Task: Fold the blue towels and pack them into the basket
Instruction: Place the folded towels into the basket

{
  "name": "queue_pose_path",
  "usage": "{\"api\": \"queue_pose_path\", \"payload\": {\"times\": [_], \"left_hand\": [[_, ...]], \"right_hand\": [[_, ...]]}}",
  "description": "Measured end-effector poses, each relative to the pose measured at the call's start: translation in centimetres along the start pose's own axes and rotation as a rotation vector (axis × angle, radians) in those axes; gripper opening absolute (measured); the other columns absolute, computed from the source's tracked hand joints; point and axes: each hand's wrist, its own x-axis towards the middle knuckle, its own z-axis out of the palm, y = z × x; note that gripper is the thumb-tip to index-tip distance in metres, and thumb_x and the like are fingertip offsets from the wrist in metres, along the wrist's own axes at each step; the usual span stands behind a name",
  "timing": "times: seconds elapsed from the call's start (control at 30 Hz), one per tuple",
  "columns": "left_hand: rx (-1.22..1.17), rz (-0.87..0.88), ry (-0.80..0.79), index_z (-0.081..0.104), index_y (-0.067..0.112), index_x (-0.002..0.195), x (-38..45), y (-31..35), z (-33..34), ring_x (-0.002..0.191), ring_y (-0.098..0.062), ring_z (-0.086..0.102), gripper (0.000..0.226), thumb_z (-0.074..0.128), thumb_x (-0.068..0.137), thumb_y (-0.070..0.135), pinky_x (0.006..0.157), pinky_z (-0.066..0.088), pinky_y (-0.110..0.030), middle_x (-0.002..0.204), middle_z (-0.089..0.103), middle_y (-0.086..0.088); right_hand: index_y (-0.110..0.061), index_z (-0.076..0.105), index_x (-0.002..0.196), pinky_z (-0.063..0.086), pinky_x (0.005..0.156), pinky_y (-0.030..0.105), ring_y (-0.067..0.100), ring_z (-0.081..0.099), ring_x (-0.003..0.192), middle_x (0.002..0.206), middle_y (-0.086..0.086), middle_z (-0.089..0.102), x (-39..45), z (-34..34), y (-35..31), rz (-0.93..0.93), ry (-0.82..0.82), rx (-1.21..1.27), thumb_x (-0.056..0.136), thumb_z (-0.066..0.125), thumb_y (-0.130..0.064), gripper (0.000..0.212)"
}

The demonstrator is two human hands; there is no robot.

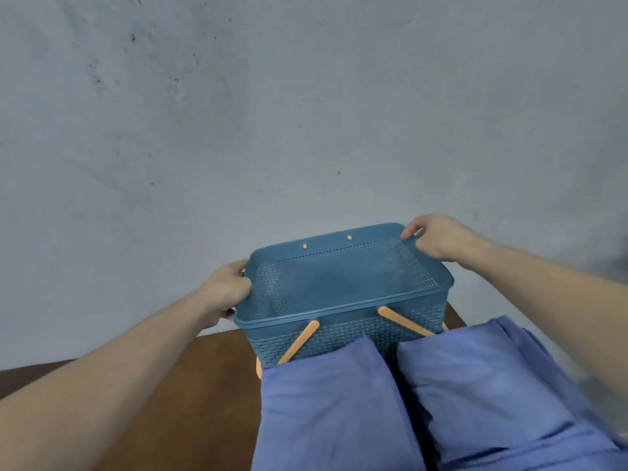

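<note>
Blue plastic basket [343, 297] stood at the far edge of the brown bench [190, 396], close to the grey wall [272, 96]. Walls were perforated in a woven pattern; interior appeared empty. Two orange handles [299, 341] lay folded down against the near side. Left hand [227, 290] gripped the left rim, fingers curled over the edge. Right hand [438, 237] gripped the far right corner of the rim the same way. Judged light and stiff; rim grip at opposite sides looked adequate for shifting it, though an empty basket would likely slide easily on the bench.

Two blue towels [407, 402] lay side by side just in front of the basket, touching its near wall and covering the lower handle ends. Cloth soft and limp, with broad rumpled folds; judged best taken by corners or edges.
</note>
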Motion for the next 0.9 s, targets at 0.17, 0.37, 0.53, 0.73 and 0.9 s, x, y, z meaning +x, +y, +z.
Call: {"api": "queue_pose_path", "payload": {"times": [0.17,0.37,0.53,0.73,0.9], "left_hand": [[-0.004,-0.033,0.073,0.063,0.036,0.123,-1.0,-2.3,-3.7,0.063,-0.019,0.063,0.065,0.042,0.083,-0.011,0.053,0.042,-0.024,0.091,0.072,-0.006],[-0.021,-0.066,0.178,0.062,0.032,0.119,-2.9,-6.7,-10.3,0.057,-0.012,0.068,0.060,0.041,0.085,-0.013,0.042,0.046,-0.021,0.096,0.074,0.000],[-0.024,-0.083,0.263,0.060,0.038,0.109,-4.9,-12.0,-16.9,0.071,-0.014,0.071,0.059,0.046,0.084,-0.014,0.065,0.061,-0.039,0.090,0.072,0.013],[-0.090,-0.103,0.285,0.059,0.028,0.124,-9.3,-19.0,-23.9,0.093,-0.026,0.072,0.077,0.062,0.048,0.015,0.087,0.059,-0.051,0.099,0.073,0.004],[-0.057,-0.157,0.252,0.056,0.030,0.131,-12.7,-24.2,-27.7,0.098,-0.024,0.071,0.086,0.067,0.046,0.024,0.086,0.060,-0.049,0.114,0.072,0.001]], "right_hand": [[-0.021,0.070,0.108,0.044,0.057,0.026,0.030,0.065,0.090,0.112,0.015,0.066,0.3,1.8,-3.5,-0.034,-0.051,0.128,0.091,0.049,0.000,0.034],[-0.015,0.068,0.103,0.042,0.050,0.021,0.016,0.056,0.064,0.092,0.008,0.060,-0.8,5.3,-10.7,-0.121,-0.156,0.207,0.092,0.051,0.004,0.028],[-0.015,0.067,0.108,0.047,0.052,0.022,0.016,0.056,0.063,0.086,0.007,0.057,-2.6,9.9,-17.5,-0.175,-0.248,0.197,0.092,0.050,0.004,0.030],[-0.014,0.066,0.118,0.051,0.054,0.023,0.019,0.057,0.071,0.087,0.005,0.056,-6.3,14.6,-25.6,-0.248,-0.380,0.166,0.094,0.057,-0.001,0.029],[-0.019,0.065,0.118,0.048,0.048,0.020,0.014,0.057,0.067,0.085,0.004,0.060,-10.5,16.8,-28.6,-0.258,-0.541,0.031,0.096,0.055,-0.008,0.026]]}}
